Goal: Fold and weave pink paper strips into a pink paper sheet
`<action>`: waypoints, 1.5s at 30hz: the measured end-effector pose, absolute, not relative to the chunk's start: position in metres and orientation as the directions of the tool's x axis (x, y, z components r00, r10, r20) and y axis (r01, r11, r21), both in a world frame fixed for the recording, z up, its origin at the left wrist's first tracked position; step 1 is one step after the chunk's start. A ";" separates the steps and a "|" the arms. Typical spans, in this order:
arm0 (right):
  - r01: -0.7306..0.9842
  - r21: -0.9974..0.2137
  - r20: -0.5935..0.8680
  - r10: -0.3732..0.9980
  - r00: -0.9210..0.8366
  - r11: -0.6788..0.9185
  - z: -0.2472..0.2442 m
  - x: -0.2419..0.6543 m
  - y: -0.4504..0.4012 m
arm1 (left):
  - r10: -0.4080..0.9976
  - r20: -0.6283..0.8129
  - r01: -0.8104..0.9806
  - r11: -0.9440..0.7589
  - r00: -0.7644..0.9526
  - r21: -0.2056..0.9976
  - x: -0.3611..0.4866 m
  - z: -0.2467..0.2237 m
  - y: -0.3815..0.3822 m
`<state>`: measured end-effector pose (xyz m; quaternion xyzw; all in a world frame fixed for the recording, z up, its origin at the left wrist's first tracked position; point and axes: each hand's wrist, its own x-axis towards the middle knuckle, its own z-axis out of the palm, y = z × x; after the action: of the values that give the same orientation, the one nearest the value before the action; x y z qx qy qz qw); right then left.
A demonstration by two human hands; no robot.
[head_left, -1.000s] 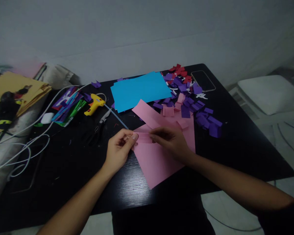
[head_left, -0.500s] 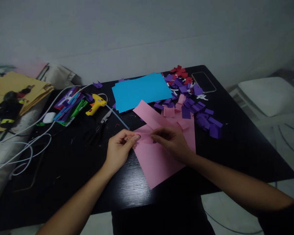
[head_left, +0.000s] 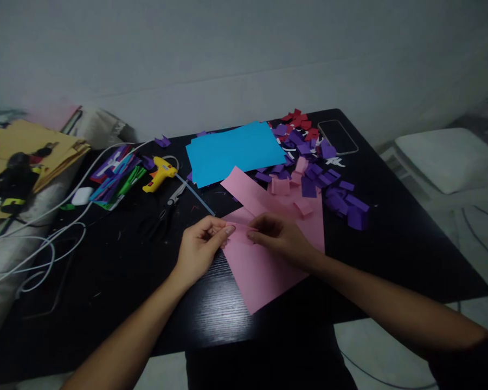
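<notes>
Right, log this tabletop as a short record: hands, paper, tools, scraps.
left hand: pinching the left end of a small pink piece
right hand: pinching its right end
under the hands: large pink sheet
beyond the right hand: pink strip, overlapping that sheet
far side: blue sheets, stacked unevenly
tools: yellow glue gun, left of the blue sheets; scissors nearer the person
scraps: purple pieces and red pieces, heaped loosely
</notes>
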<state>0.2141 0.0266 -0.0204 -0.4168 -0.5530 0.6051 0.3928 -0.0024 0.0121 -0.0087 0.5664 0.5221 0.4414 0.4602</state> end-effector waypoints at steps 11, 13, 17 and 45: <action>-0.024 -0.998 -0.045 0.884 -0.465 -0.064 -0.018 0.210 0.024 | 0.966 -0.002 0.246 -0.064 0.260 0.967 0.001 -0.012 0.009; -0.053 -0.996 -0.047 0.895 -0.445 -0.078 -0.019 0.210 0.025 | 0.967 0.004 0.230 -0.065 0.253 0.971 0.002 -0.011 0.008; -0.094 -0.989 -0.070 0.925 -0.374 -0.112 -0.022 0.213 0.029 | 0.973 0.020 0.215 -0.072 0.232 0.974 0.004 -0.010 0.008; 0.118 -0.980 0.109 0.935 -0.339 0.157 -0.017 0.212 0.019 | 0.951 0.149 0.341 -0.239 0.271 0.909 0.003 -0.011 0.005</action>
<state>0.2118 0.0194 -0.0175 -0.4086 -0.6441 0.5044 0.4046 0.0026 0.0048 -0.0112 0.6891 0.4689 0.3804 0.4006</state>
